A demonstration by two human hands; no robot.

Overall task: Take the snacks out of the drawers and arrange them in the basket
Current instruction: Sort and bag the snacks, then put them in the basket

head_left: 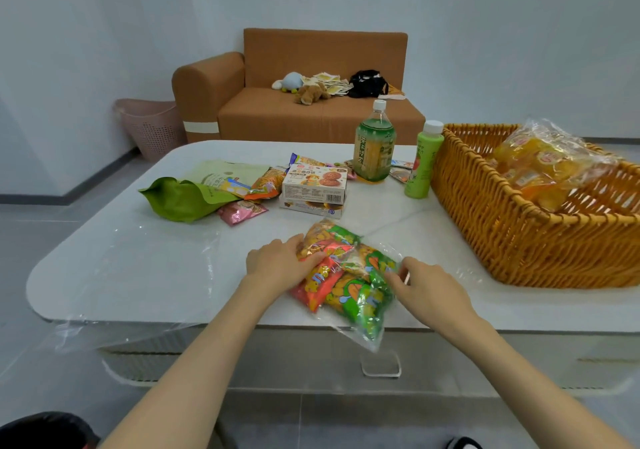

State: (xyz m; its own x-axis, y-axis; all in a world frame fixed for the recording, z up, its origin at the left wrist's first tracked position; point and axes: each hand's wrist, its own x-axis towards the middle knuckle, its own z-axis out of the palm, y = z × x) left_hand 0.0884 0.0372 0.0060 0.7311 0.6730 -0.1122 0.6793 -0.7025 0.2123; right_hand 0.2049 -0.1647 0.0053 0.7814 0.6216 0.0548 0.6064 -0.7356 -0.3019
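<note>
Two bare hands hold a clear bag of snack packets (346, 275) at the front edge of the tabletop (138, 268), its lower end hanging over the edge. The left hand (277, 263) has its fingers curled round the bag's left side; the right hand (429, 289) pinches the right side. The wicker basket (502, 233) stands near on the right, at the tabletop's right edge, with a bag of yellow snacks (540, 168) inside. Bare tabletop lies to the left of the hands.
</note>
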